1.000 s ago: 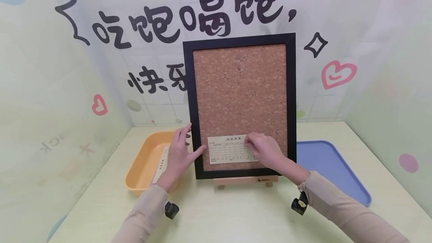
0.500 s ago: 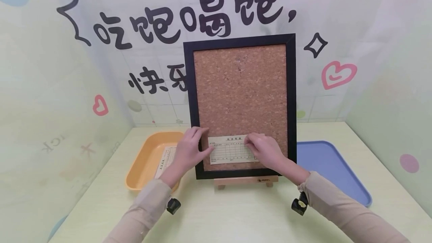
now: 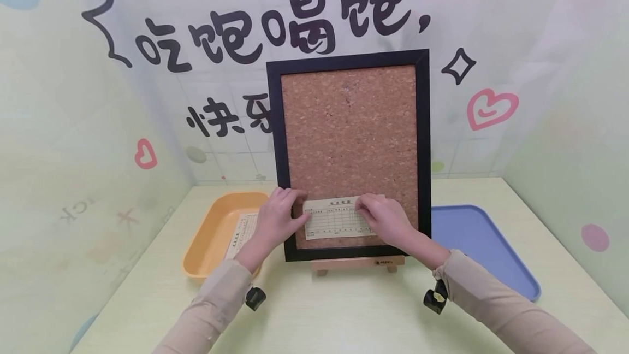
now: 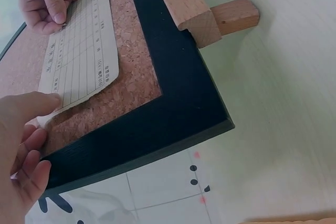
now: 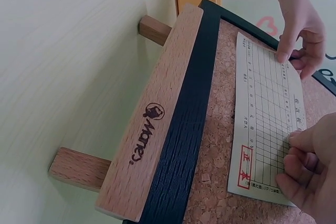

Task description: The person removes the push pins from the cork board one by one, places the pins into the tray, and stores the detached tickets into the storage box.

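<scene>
A printed paper receipt [image 3: 330, 220] lies against the lower part of a black-framed cork board [image 3: 351, 130]. My left hand [image 3: 281, 212] pinches the receipt's left edge, thumb on the printed face, the other fingers curled by the frame. The right hand [image 3: 387, 216] is at the receipt's right part, thumb and fingertips pressed together against it. In the left wrist view a small metal pin tip [image 4: 64, 24] shows at those fingertips; the rest of it is hidden in the hand. In the right wrist view a red stamp box [image 5: 245, 166] is on the receipt, beside the right fingers.
A small wooden easel [image 3: 357, 263] supports the board on the pale table [image 3: 339, 310]. To the left is an orange tray [image 3: 206, 236] with another paper slip [image 3: 241, 234] in it. A blue tray [image 3: 484, 250] stands at right. Behind is a wall [image 3: 221, 163] with printed lettering.
The left hand has moved right from the frame's left side onto the receipt's left edge and now pinches it. The right hand has stayed in place on the receipt.
</scene>
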The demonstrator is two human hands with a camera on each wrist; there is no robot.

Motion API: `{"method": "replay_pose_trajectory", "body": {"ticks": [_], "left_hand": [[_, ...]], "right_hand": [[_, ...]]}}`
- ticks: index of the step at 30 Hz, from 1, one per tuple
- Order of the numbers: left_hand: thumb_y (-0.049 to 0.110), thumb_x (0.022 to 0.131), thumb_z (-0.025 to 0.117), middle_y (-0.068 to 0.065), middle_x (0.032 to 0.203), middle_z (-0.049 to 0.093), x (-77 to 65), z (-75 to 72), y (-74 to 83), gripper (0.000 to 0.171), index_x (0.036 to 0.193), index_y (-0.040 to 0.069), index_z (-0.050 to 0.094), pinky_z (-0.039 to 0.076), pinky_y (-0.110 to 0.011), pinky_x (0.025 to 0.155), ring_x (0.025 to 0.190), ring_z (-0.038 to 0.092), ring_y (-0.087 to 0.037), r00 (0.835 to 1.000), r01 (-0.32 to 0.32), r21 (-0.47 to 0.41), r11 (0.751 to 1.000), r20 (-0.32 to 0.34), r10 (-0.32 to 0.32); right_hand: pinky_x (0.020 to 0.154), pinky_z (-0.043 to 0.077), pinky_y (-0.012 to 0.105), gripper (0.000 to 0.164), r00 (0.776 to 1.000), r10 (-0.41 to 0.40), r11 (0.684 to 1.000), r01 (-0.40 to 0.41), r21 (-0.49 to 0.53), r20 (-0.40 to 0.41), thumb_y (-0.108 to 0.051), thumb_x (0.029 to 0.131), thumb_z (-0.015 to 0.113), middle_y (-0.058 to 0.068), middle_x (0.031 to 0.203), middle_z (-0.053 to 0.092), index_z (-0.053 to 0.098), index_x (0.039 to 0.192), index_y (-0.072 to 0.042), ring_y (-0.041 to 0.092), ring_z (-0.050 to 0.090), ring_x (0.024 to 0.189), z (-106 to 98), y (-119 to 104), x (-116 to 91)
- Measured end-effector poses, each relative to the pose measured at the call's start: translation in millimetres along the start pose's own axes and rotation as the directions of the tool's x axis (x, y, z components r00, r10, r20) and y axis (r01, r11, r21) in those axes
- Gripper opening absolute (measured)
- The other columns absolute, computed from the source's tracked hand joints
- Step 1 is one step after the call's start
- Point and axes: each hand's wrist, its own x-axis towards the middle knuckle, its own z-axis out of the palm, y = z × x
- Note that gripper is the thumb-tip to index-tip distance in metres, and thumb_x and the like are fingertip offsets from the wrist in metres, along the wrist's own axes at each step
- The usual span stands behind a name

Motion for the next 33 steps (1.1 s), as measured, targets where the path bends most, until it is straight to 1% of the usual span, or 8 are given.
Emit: {"method": "replay_pose_trajectory", "body": {"ticks": [6,11,14,17,22,27,30,33], "left_hand": [[0.019,0.069,0.077,0.003,0.076,0.057,0.9,0.1,-0.1,0.018,0.081,0.012,0.065,0.037,-0.023,0.056,0.07,0.043,-0.013,1.0,-0.019,0.011,1.0,0.017,0.018],[0.02,0.069,0.078,0.003,0.077,0.055,0.3,1.0,0.2,0.018,0.078,0.012,0.064,0.037,-0.023,0.057,0.07,0.043,-0.013,0.999,-0.035,0.011,0.999,0.024,0.035],[0.018,0.069,0.077,0.003,0.077,0.055,1.2,1.0,1.3,0.018,0.078,0.012,0.063,0.038,-0.022,0.056,0.068,0.044,-0.011,0.998,-0.042,-0.011,0.999,0.043,0.042],[0.016,0.071,0.075,0.005,0.073,0.055,2.7,0.7,3.4,0.017,0.078,0.013,0.06,0.039,-0.02,0.054,0.063,0.046,-0.007,0.996,-0.019,-0.05,0.999,0.091,0.023],[0.012,0.075,0.072,0.006,0.07,0.057,4.7,0.3,7.5,0.014,0.083,0.013,0.06,0.039,-0.018,0.051,0.058,0.045,-0.004,0.985,0.066,-0.122,0.99,0.167,-0.045],[0.009,0.078,0.07,0.005,0.072,0.06,5.5,0.5,8.4,0.017,0.093,0.011,0.064,0.039,-0.019,0.049,0.057,0.045,-0.006,0.977,0.123,-0.177,0.977,0.196,-0.087],[0.008,0.08,0.067,0.004,0.071,0.06,5.2,0.7,7.6,0.012,0.092,0.01,0.065,0.039,-0.019,0.049,0.056,0.046,-0.005,0.975,0.134,-0.194,0.972,0.202,-0.094],[0.009,0.082,0.064,0.005,0.068,0.06,4.2,0.5,6.6,0.004,0.087,0.009,0.065,0.04,-0.018,0.048,0.054,0.047,-0.004,0.975,0.132,-0.206,0.97,0.202,-0.09]], "right_hand": [[0.053,0.042,0.02,0.004,1.0,0.0,1.0,0.0,0.008,-0.001,-0.006,0.085,0.061,0.0,0.077,0.062,0.064,0.083,-0.009,0.006,0.047,0.058,-0.4,-0.5,0.8],[0.053,0.041,0.02,0.004,1.0,0.005,0.999,-0.005,0.034,-0.006,-0.007,0.086,0.061,-0.001,0.075,0.062,0.064,0.084,-0.009,0.006,0.047,0.058,0.2,0.3,1.4],[0.052,0.041,0.02,0.004,1.0,0.012,0.999,-0.011,0.043,-0.011,-0.009,0.086,0.061,-0.001,0.075,0.062,0.064,0.083,-0.009,0.005,0.047,0.057,0.7,0.9,1.8],[0.053,0.042,0.021,0.004,0.999,0.026,0.999,-0.025,0.047,-0.021,-0.009,0.086,0.061,0.0,0.075,0.063,0.064,0.083,-0.009,0.005,0.047,0.057,1.1,0.2,2.2],[0.052,0.042,0.02,0.002,0.998,0.05,0.997,-0.048,0.056,-0.044,-0.008,0.084,0.064,-0.001,0.074,0.062,0.065,0.084,-0.007,0.004,0.046,0.055,1.7,-1.8,1.8],[0.049,0.038,0.019,0.004,0.997,0.06,0.996,-0.057,0.065,-0.051,-0.007,0.082,0.065,-0.004,0.068,0.057,0.066,0.085,-0.009,0.005,0.042,0.053,1.8,-1.6,1.4],[0.05,0.037,0.019,0.004,0.997,0.053,0.996,-0.049,0.073,-0.055,-0.008,0.083,0.065,-0.004,0.069,0.057,0.067,0.085,-0.009,0.006,0.042,0.054,1.1,-0.2,1.3],[0.051,0.039,0.02,0.004,0.997,0.049,0.993,-0.043,0.107,-0.057,-0.009,0.083,0.064,-0.003,0.073,0.061,0.068,0.085,-0.009,0.005,0.044,0.056,-0.1,1.6,2.1]]}}
